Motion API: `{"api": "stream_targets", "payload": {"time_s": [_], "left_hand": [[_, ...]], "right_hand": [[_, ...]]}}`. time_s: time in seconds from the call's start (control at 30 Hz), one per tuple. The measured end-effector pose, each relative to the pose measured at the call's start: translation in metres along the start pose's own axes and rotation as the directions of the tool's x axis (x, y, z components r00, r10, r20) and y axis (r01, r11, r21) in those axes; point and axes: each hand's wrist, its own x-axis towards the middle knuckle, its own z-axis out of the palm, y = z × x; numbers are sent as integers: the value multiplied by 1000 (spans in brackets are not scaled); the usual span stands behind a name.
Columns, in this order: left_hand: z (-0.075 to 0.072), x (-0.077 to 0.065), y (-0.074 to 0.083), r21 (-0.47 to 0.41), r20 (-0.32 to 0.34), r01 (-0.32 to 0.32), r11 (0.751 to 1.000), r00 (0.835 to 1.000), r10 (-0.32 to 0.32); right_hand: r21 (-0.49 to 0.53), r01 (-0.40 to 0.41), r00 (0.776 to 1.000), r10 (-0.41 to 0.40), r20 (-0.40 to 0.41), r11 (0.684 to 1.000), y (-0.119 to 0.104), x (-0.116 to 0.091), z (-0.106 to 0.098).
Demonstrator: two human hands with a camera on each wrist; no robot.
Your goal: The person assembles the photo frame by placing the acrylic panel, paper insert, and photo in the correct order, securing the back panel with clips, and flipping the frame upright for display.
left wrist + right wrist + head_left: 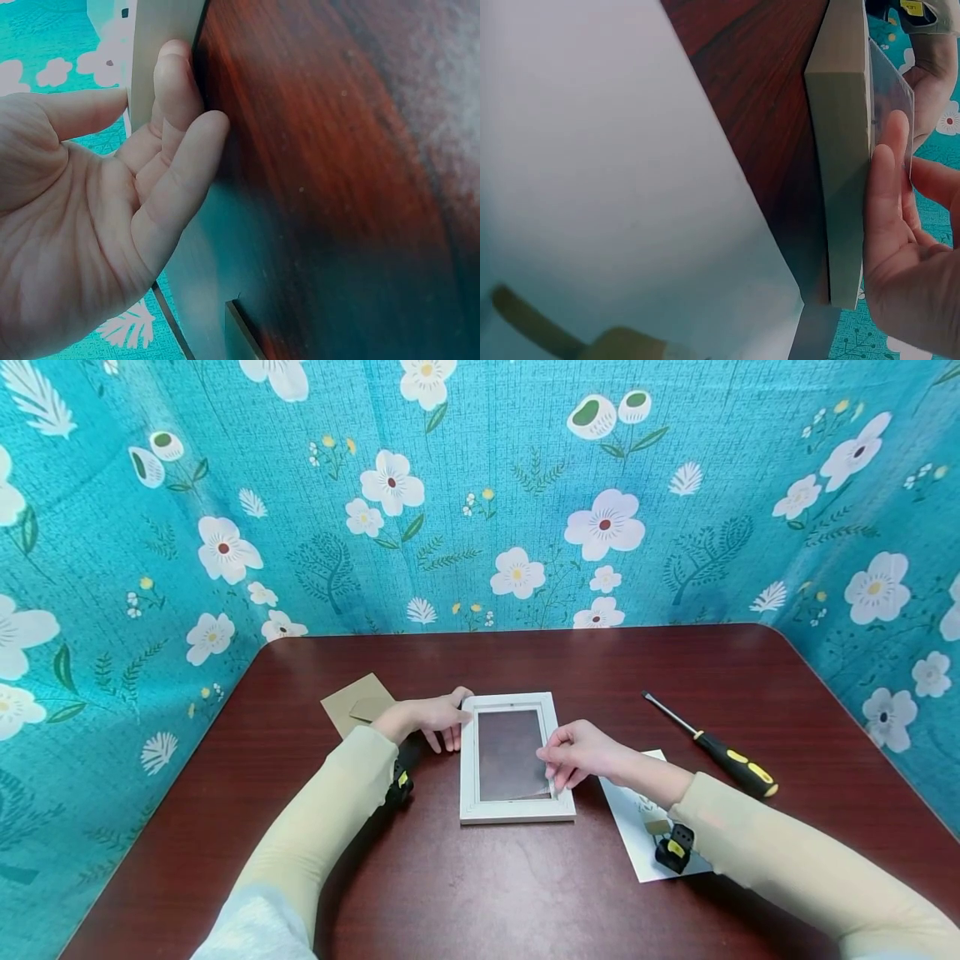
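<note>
A white picture frame (517,812) lies on the table between the hands. At its left side the left hand (437,717) grips the edge, thumb on the upper face and fingers against the outer side. The right hand (581,754) pinches a clear sheet (889,86) between thumb and fingers at the frame's right inner edge. In the right wrist view this sheet stands tilted up out of the frame's opening. Dark table shows through the opening in the head view.
A tan backing board (347,703) with a flap lies beyond the left wrist. Under the right forearm is a white printed sheet (630,827), partly hidden. A screwdriver (723,756) with a black and yellow handle lies to the right. A flowered curtain (480,527) hangs behind the table.
</note>
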Motion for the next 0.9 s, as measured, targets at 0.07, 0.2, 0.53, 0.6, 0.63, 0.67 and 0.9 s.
{"api": "stream_targets", "payload": {"time_s": [0.07, 0.2, 0.53, 0.6, 0.63, 0.67, 0.9], "left_hand": [[0, 0, 0, -2, 1, 0, 1000, 1000, 0], [-1, 1, 0, -3, 1, -1, 1000, 1000, 1], [1, 2, -4, -10, -8, -20, 1000, 1000, 20], [1, 2, -4, -6, -10, -20, 1000, 1000, 20], [2, 2, -4, -6, -10, -20, 1000, 1000, 20], [2, 2, -4, -6, -12, -21, 1000, 1000, 21], [2, 2, -3, -5, -16, -18, 1000, 1000, 17]], "right_hand": [[-19, -7, 1000, 6, -11, 1000, -1, 1, -1], [-60, -21, 1000, 19, -23, 998, -2, 2, -2], [-143, -13, 1000, 16, 24, 990, -5, 4, -5], [-172, -13, 1000, 18, 25, 985, -7, 4, -6], [-188, -16, 1000, 21, 24, 982, -7, 5, -6], [-208, -19, 1000, 23, 21, 978, -8, 5, -6], [-365, -20, 999, 29, 17, 931, -14, 10, -7]]}}
